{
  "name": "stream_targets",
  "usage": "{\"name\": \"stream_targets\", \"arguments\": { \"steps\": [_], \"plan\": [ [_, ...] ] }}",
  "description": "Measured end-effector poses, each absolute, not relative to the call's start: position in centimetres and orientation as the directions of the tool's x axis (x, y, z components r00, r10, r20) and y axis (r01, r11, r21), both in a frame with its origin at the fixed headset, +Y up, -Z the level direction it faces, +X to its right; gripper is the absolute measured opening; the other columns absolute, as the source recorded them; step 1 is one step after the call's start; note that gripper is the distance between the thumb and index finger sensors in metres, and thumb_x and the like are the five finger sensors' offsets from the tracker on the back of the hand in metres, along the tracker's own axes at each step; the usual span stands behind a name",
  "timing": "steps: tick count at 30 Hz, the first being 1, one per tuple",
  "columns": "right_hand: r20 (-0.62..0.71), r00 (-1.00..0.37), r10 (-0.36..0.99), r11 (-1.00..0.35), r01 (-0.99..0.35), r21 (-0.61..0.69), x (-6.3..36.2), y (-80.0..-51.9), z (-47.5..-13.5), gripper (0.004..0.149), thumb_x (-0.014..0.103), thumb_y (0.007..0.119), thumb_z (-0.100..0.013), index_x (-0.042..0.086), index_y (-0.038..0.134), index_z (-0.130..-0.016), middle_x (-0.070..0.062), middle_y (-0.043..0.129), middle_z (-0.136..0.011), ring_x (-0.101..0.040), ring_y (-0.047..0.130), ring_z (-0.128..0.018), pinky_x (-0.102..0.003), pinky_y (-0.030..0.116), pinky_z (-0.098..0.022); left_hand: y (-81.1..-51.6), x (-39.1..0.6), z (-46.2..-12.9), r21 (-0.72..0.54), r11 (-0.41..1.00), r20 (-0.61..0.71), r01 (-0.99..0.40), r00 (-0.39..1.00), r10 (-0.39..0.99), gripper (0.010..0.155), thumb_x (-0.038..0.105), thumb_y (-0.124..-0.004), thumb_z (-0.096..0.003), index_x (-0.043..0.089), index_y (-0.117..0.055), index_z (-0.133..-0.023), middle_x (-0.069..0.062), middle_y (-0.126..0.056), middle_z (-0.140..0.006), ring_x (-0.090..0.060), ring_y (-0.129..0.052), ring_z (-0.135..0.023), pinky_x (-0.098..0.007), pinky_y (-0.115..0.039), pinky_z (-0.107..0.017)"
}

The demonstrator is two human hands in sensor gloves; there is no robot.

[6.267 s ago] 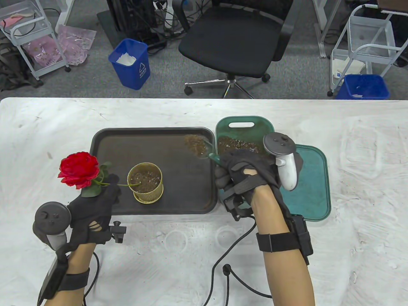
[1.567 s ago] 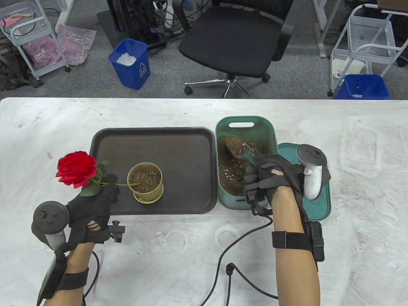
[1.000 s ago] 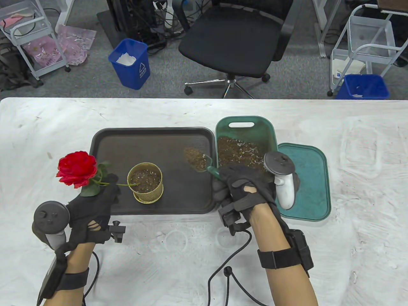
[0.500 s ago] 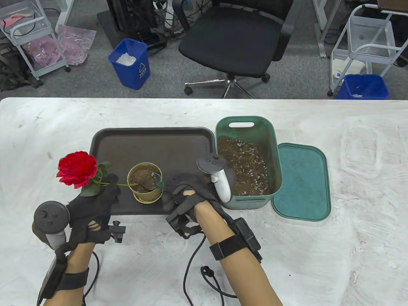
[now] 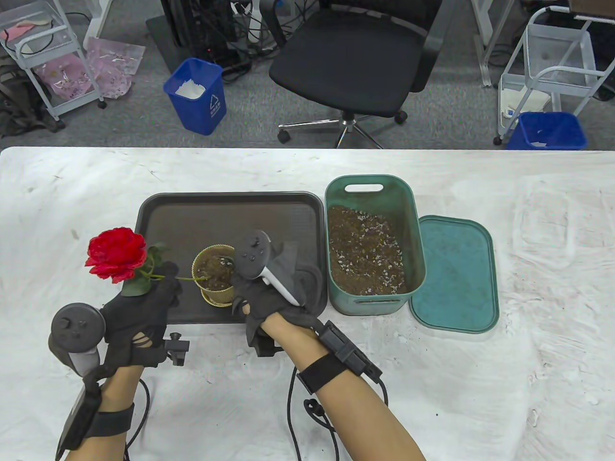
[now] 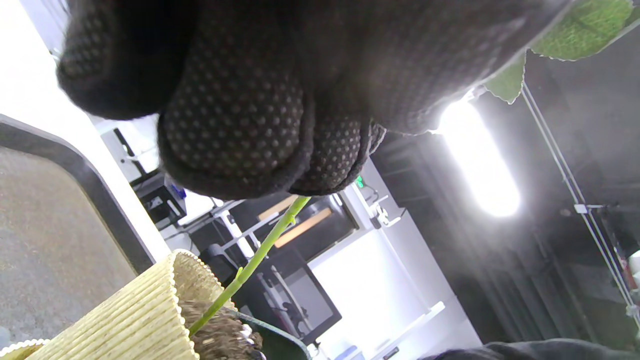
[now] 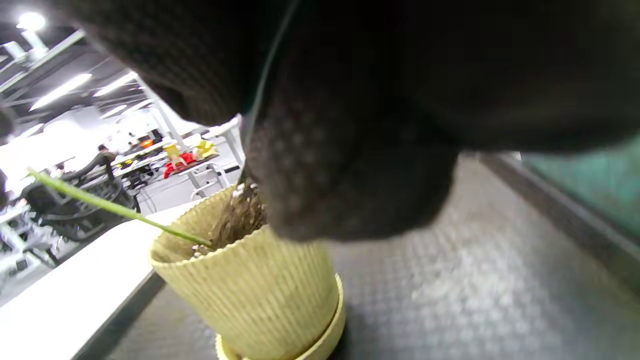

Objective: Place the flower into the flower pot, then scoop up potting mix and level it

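Observation:
A red flower [image 5: 116,253] leans left of the yellow ribbed pot [image 5: 211,283], its green stem [image 5: 190,278] running into the pot's soil. My left hand [image 5: 163,283] pinches the stem just left of the pot; in the left wrist view the fingers [image 6: 235,100] close above the stem [image 6: 265,250] and pot [image 6: 125,315]. My right hand [image 5: 242,290] is rolled over the pot's right rim with fingers curled round the scoop, which is almost wholly hidden. The right wrist view shows the fingers [image 7: 350,175] right above the soil [image 7: 240,215] in the pot [image 7: 250,290].
The pot stands on a dark tray [image 5: 230,211]. To its right a green bin [image 5: 413,240] holds potting mix [image 5: 365,249], with its lid [image 5: 456,273] lying flat further right. A white cloth [image 5: 528,336] covers the table. Cables trail near the front edge.
My right hand carried the loaded scoop left from the bin to the pot and has rolled over above it. The left hand and flower have stayed put.

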State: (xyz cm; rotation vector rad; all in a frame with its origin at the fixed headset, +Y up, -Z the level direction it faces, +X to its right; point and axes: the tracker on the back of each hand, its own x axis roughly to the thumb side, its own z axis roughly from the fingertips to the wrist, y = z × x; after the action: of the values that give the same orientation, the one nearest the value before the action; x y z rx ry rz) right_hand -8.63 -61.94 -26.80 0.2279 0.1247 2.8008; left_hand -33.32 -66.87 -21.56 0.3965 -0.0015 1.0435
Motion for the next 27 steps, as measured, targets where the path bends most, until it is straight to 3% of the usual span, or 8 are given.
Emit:
{"name": "stream_targets", "arguments": {
  "steps": [5,10,17,27],
  "plan": [
    [0.264,-0.959,0.102,-0.990,-0.125,-0.070,-9.6,-61.5,-24.9,0.052,0.034,0.089,-0.037,0.008,0.082,-0.082,-0.011,0.104,-0.051,-0.024,0.109,-0.018,-0.037,0.095,-0.007,-66.9,-33.3,-21.6,0.318,0.438,0.187,-0.841,0.508,0.840,0.043,0.045,-0.089,-0.0391,0.024,-0.096,-0.077,0.004,-0.107,-0.058,-0.017,-0.112,-0.030,-0.036,-0.094,-0.031],
    [0.291,-0.957,0.010,-0.984,-0.062,-0.170,-9.1,-60.9,-23.7,0.052,0.035,0.088,-0.037,0.008,0.082,-0.082,-0.011,0.103,-0.052,-0.025,0.109,-0.019,-0.038,0.095,-0.008,-66.9,-33.3,-21.6,0.318,0.440,0.188,-0.840,0.511,0.839,0.044,0.045,-0.089,-0.0392,0.024,-0.096,-0.077,0.004,-0.107,-0.058,-0.017,-0.112,-0.030,-0.036,-0.094,-0.031],
    [0.230,-0.961,0.156,-0.967,-0.196,-0.164,-5.8,-58.3,-23.7,0.052,0.034,0.088,-0.038,0.007,0.082,-0.082,-0.011,0.103,-0.052,-0.025,0.109,-0.019,-0.038,0.095,-0.008,-66.9,-33.3,-21.6,0.317,0.442,0.191,-0.839,0.513,0.837,0.044,0.045,-0.089,-0.0391,0.024,-0.096,-0.077,0.004,-0.107,-0.058,-0.017,-0.112,-0.030,-0.036,-0.094,-0.031],
    [-0.016,-0.943,0.333,-0.913,-0.319,-0.254,4.2,-54.0,-25.8,0.051,0.035,0.086,-0.039,0.007,0.082,-0.081,-0.011,0.103,-0.051,-0.025,0.108,-0.019,-0.039,0.095,-0.007,-66.9,-33.2,-21.5,0.317,0.442,0.191,-0.839,0.513,0.837,0.043,0.045,-0.089,-0.0392,0.024,-0.096,-0.077,0.004,-0.107,-0.058,-0.017,-0.112,-0.030,-0.036,-0.094,-0.031]
  ]
}}
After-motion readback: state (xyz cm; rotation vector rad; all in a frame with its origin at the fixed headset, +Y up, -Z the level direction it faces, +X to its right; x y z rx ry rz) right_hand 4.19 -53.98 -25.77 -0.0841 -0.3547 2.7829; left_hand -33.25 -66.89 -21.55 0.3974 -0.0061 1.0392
